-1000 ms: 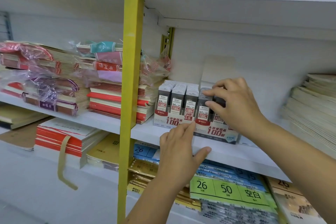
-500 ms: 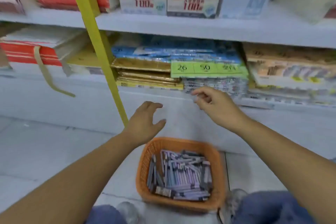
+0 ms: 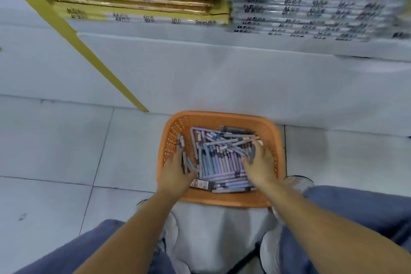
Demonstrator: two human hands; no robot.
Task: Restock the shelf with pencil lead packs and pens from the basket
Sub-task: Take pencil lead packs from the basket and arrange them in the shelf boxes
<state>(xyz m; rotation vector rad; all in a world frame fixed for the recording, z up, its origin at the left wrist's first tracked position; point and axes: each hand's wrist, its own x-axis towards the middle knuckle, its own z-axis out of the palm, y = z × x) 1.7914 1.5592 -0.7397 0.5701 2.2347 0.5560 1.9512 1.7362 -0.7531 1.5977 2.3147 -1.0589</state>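
Grey floor tiles run up to the foot of the shelf, and an orange basket sits there between the person's knees.
Both hands are down in the basket: the left hand has its grip closed round a small bunch of pens by the left wall, their long axis running away from the person toward the shelf. The right hand has its fingers sunk in the right of the heap, with something dark at the fingertips; the blur hides whether its grip is closed. The pens mid-heap lie in a row pointing toward the shelf, those on top are strewn slantwise, and a dark lead pack lies crosswise at the near edge.
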